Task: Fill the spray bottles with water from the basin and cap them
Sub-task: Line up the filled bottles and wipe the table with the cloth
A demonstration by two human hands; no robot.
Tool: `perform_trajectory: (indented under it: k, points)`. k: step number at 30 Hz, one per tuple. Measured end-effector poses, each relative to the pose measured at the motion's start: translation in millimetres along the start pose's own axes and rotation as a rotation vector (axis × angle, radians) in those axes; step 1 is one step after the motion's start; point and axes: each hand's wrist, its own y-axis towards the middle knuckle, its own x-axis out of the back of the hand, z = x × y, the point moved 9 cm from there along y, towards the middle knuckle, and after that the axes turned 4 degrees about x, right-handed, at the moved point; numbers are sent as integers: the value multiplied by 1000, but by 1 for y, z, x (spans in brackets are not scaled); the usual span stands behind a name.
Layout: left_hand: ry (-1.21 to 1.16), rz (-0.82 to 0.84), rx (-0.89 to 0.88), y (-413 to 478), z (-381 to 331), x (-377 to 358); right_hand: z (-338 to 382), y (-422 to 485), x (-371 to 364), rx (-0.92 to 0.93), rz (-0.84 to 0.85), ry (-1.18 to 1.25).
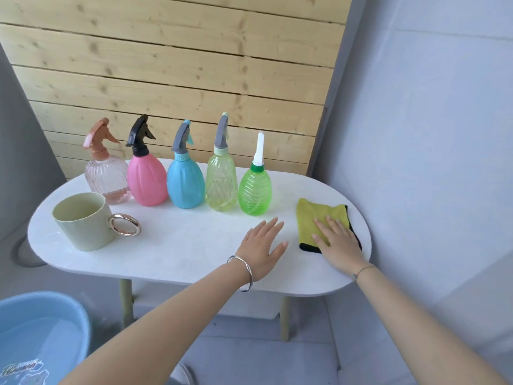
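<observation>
Several capped spray bottles stand in a row at the back of the white oval table (pixel 172 254): a clear pink one (pixel 107 179), a solid pink one (pixel 147 182), a blue one (pixel 185 183), a yellow-green one (pixel 221 184) and a bright green one with a white nozzle (pixel 254 191). The blue basin (pixel 41 337) holding water sits on the floor at the lower left. My left hand (pixel 262 247) rests flat on the table, fingers spread, in front of the green bottle. My right hand (pixel 337 237) presses flat on a yellow cloth (pixel 313 215).
A pale green mug (pixel 83 220) with a gold ring handle stands at the table's left end. A wooden slat wall rises behind the bottles, and a grey wall lies to the right. The table's legs and a lower shelf show beneath.
</observation>
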Motion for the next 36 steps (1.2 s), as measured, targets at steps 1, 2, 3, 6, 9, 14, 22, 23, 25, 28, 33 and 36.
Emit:
perform_trajectory:
  k: [1, 2, 3, 6, 9, 14, 22, 23, 25, 28, 33, 36]
  points:
    - [29, 32, -12, 0, -5, -6, 6, -11, -1, 24, -8, 0]
    - [57, 57, -26, -2, -11, -12, 11, -25, -3, 43, -13, -1]
    - [90, 79, -37, -3, -16, -17, 17, -39, -6, 66, -18, -2]
    - [217, 148, -49, -6, -27, -37, 32, -79, -14, 128, -28, 8]
    - [280, 195, -6, -10, -22, -54, 35, -98, -8, 127, -84, 109]
    - [369, 168, 49, -6, -30, -56, 23, -82, -4, 23, -81, 33]
    - [623, 148, 11, -11, -17, -48, 50, -66, -21, 1, -106, -64]
    - [621, 147, 22, -13, -9, -43, 60, -63, -23, 28, -110, -64]
    - [617, 139, 50, -18, 9, -30, 81, -56, -29, 75, -111, -81]
    - [626, 128, 102, -29, 43, -6, 123, -44, -38, 147, -115, -72]
    - [624, 81, 191, -50, 102, 38, 196, -24, -60, 231, -79, -52]
    - [569, 72, 234, -62, 131, 62, 232, -14, -71, 262, -57, -63]
